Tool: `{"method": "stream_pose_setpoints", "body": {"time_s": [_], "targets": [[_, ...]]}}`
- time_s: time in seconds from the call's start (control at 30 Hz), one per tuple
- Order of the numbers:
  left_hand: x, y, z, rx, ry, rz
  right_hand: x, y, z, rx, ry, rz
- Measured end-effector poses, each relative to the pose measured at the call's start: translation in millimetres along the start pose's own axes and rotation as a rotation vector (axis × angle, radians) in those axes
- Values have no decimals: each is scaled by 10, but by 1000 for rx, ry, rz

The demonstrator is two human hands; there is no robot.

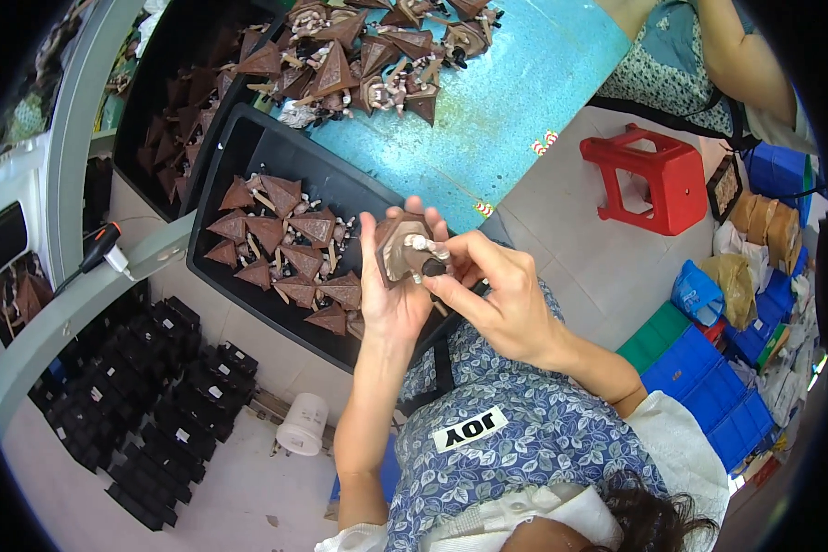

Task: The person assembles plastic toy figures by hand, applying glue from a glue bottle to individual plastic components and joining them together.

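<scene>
Brown figurine [403, 247] gripped by left hand [391, 294] and right hand [501, 304], black tray [248, 147] of similar pieces

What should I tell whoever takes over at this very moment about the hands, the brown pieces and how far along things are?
Left hand: cradles one brown roof-shaped piece from behind, fingers wrapped round its edges.
Right hand: fingertips pinch a small dark part at the front of that piece.
Black tray just beyond the hands: holds a batch of similar brown pieces, roughly half its floor covered.
Further pile of brown pieces lies on the teal table; another black tray stands at the far left.
Done: cannot tell which pieces are finished.
Left: the piece in hand is being worked on.
</scene>
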State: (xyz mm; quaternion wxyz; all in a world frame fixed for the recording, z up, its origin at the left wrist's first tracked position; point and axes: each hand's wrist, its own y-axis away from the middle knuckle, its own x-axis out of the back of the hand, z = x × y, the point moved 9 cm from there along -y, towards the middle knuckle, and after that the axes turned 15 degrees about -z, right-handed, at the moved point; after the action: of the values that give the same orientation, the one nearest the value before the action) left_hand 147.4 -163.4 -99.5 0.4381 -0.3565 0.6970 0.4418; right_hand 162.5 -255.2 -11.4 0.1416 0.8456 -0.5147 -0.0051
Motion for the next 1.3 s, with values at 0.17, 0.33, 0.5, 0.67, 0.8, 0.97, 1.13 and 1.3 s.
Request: {"method": "stream_pose_setpoints", "body": {"time_s": [0.17,0.33,0.5,0.67,0.8,0.97,1.13,1.3], "targets": [[-50,-115,-80,-55,82,-108,-5,10,84,-49,-91,-2],[-10,-176,-44,-102,165,-129,8,33,-284,199,329,87],[-121,-169,-95,-40,57,-173,-19,111,-326,265,295,157],[302,361,205,-10,-748,482,-193,300,303,-16,212,-46],[1056,897,593,-37,-1782,746,-228,391,590,-78,319,-63],[739,702,611,-285,-2390,699,195,-289,736,-38,333,155],[496,721,560,-253,-2598,688,585,-1231,1057,-51,434,357],[17,396,454,-198,-2701,584,723,-1801,1670,-153,265,360]]}}
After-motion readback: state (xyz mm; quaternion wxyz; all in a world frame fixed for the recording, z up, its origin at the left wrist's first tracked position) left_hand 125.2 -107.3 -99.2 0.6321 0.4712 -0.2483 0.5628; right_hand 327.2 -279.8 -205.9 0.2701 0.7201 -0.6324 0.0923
